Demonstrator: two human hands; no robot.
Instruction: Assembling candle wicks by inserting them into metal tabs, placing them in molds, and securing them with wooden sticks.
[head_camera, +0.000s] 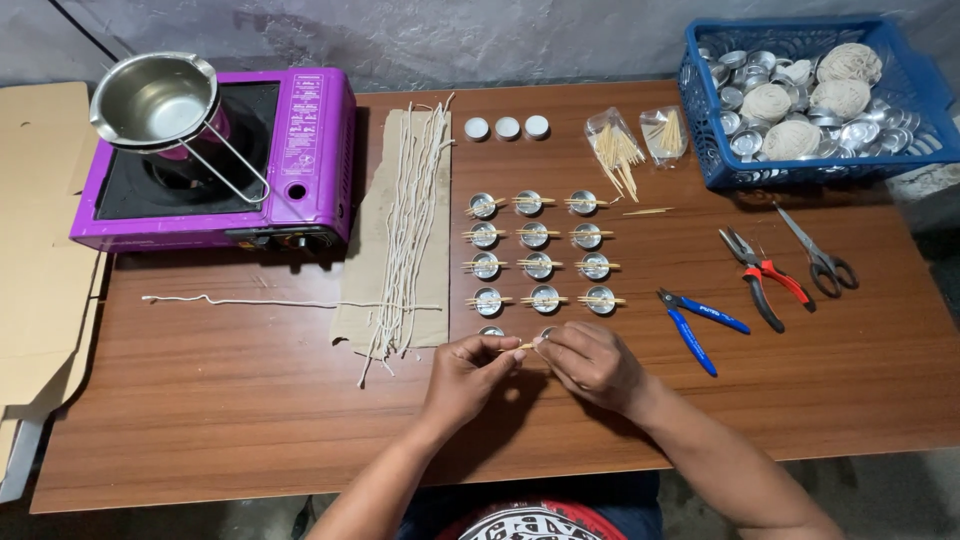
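Both hands, left hand (468, 372) and right hand (592, 362), pinch a toothpick (527, 346) beside blue pliers (694, 326).

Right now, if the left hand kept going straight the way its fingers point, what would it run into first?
The left hand points up and right at the right hand. Their fingertips nearly meet over a toothpick, so it would probably meet that first; depth is unclear.

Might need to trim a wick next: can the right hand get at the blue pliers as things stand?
Probably yes. The blue pliers lie on bare table just right of the right hand, nothing between, though its fingers are pinching a toothpick.
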